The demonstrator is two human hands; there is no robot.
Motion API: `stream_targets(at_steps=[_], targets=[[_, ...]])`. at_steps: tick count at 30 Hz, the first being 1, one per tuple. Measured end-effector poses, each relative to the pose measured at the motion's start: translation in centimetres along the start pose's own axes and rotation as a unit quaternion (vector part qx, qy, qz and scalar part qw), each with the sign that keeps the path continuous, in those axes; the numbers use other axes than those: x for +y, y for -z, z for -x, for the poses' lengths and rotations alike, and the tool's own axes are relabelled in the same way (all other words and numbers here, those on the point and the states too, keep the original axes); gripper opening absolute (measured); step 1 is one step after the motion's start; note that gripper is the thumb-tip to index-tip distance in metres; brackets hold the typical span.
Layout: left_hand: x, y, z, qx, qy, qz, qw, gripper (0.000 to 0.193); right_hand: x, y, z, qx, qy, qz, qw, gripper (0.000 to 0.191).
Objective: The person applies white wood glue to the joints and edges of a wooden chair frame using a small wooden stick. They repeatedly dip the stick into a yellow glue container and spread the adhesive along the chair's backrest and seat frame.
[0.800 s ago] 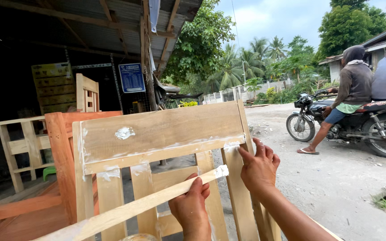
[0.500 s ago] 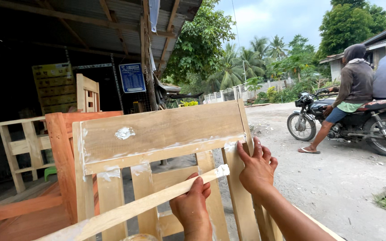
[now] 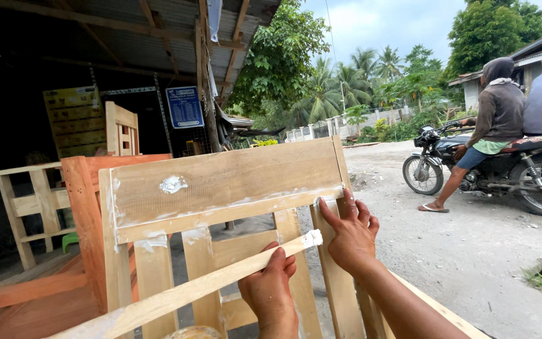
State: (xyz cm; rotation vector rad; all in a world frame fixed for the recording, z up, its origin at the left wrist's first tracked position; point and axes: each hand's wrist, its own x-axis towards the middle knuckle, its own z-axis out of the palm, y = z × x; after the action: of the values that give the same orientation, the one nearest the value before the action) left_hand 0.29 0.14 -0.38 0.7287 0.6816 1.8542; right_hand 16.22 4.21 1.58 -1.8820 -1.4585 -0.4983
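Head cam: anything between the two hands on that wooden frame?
In the head view, an upright slat of the wooden frame stands between left hand and right hand, along with the putty-smeared tip of the loose strip that the left hand holds.

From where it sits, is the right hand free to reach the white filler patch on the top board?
Probably yes. The right hand rests on the frame's right post, holding nothing, and the white filler patch lies uncovered on the top board. The left hand, gripping the loose slat, sits lower.

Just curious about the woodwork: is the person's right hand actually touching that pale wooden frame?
Touching. The head view shows the right hand with fingertips pressed against the wooden frame at the top board's lower right corner, with no gap visible.
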Motion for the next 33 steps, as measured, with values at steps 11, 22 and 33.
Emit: stream_targets(at_steps=[11, 22, 33], targets=[[1.1, 0.0, 0.7, 0.006, 0.007, -0.018, 1.0, 0.023, 0.2, 1.0, 0.2, 0.035, 0.074, 0.064, 0.995, 0.095], [0.6, 0.4, 0.1, -0.003, 0.0, -0.014, 1.0, 0.022, 2.1, -0.5, -0.6, 0.092, 0.127, 0.051, 0.986, 0.082], [0.9, 0.4, 0.2, 0.002, -0.004, -0.013, 1.0, 0.021, 2.5, 0.9, -0.2, 0.075, 0.001, 0.064, 0.995, 0.07]])
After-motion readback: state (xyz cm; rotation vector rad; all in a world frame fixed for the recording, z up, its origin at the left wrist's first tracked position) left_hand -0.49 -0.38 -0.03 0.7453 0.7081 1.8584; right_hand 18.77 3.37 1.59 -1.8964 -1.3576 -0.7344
